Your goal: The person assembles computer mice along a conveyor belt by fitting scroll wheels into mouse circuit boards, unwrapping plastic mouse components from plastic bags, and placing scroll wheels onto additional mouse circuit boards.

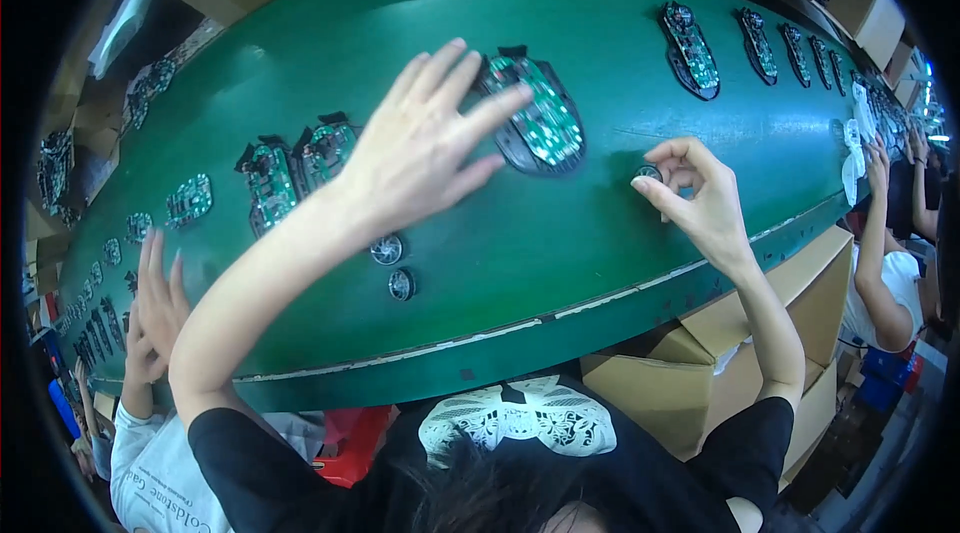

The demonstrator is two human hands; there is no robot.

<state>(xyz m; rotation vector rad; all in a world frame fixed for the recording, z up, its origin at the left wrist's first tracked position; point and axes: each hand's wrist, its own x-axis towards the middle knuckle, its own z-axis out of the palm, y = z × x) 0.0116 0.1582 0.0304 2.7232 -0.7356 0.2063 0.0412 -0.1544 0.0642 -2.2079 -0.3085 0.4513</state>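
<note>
My left hand [425, 138] is stretched out flat with fingers spread, its fingertips over the left edge of a green circuit board on a black oval base [540, 118] on the green conveyor belt [600, 233]. My right hand [695, 188] pinches a small round black wheel [647, 173] between thumb and forefinger, just right of that board. Two more small round wheels [387, 250] [401, 283] lie on the belt under my left forearm.
More circuit boards on black bases [690, 48] [270, 183] line the belt both ways. Another person's hands [155, 308] work at the left, and another person [885, 263] sits at the right. Cardboard boxes [700, 363] stand under the belt's edge.
</note>
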